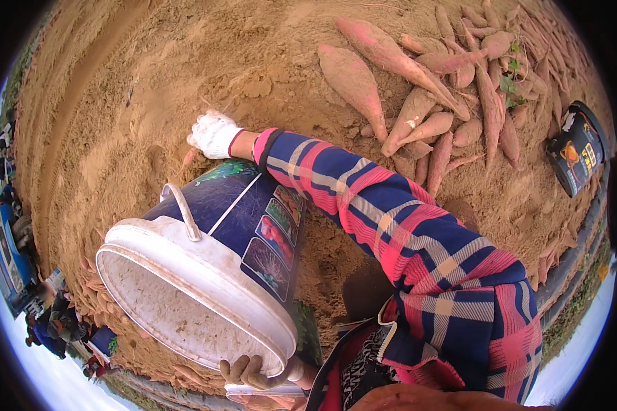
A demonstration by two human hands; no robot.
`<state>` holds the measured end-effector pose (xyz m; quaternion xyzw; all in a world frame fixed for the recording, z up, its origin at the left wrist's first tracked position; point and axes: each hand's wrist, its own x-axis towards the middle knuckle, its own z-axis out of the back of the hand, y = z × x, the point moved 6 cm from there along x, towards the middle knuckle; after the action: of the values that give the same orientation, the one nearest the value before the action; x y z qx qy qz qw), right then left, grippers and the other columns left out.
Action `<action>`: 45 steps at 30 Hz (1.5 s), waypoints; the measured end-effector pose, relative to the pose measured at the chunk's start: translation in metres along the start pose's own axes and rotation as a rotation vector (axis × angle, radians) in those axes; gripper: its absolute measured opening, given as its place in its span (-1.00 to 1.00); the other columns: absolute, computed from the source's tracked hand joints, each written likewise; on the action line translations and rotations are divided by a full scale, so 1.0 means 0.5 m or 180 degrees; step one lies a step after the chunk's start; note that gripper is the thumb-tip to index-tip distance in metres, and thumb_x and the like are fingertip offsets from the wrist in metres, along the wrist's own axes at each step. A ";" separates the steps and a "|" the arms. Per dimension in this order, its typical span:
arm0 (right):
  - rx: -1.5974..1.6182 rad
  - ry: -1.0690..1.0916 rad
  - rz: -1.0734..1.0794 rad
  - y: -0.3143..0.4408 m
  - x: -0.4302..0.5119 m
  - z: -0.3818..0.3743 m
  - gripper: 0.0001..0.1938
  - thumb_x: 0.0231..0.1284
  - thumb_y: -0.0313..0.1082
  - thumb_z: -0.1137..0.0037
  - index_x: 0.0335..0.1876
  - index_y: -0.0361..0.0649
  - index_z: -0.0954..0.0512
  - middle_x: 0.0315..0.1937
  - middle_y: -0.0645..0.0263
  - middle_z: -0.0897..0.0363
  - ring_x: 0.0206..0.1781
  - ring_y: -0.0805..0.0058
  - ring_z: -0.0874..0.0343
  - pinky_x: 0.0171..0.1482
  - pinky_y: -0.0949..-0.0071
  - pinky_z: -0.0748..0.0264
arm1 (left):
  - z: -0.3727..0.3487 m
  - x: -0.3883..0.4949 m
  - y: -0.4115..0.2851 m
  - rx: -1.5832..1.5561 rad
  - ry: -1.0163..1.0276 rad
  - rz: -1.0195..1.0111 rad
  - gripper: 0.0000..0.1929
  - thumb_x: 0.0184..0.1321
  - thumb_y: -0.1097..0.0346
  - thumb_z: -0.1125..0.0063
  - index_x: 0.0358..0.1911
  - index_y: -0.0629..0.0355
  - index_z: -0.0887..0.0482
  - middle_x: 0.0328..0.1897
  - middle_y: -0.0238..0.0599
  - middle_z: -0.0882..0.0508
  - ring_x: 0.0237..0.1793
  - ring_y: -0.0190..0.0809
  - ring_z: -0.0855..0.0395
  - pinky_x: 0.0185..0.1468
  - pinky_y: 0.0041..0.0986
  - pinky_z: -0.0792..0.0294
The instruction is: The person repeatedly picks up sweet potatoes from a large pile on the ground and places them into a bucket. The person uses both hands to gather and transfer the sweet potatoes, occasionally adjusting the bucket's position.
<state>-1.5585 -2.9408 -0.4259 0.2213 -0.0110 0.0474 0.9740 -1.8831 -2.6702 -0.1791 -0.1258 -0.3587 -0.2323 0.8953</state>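
My left hand, in a glove with soil-stained fingers, grips the rim of a large white-and-blue plastic bucket. The bucket is tipped over, its mouth towards the lower left; only soil smears show on the visible inside wall. A white bail handle stands up from its side. My right arm, in a plaid sleeve, reaches across beyond the bucket. The white-gloved right hand has curled fingers near the ground. Just below it shows a small reddish sweet potato; whether the fingers hold it is unclear.
Soil-covered sweet potatoes lie heaped at upper right. A black bucket lies tilted at far right. Another bucket with sweet potatoes sits under my left hand. Several people and a blue vehicle are at far left.
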 end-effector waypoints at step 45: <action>-0.0242 -0.0960 -0.2431 -0.309 -1.125 0.434 -0.63 -0.04 -0.14 -0.47 -0.12 -0.14 -0.75 0.40 -0.26 -0.34 0.41 -0.34 -0.36 0.40 -0.12 -0.42 | -0.587 -0.243 -0.704 -0.4300 0.4186 0.2784 -0.47 0.27 0.33 -0.22 0.30 0.44 -0.52 0.15 0.05 -0.70 0.12 -0.09 -0.73 0.13 -0.36 -0.60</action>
<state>-2.1037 -3.2223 -0.3204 0.1778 -0.0724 -0.3508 0.9165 -1.9670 -3.0483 -0.4523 -0.5688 0.4822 -0.0626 0.6633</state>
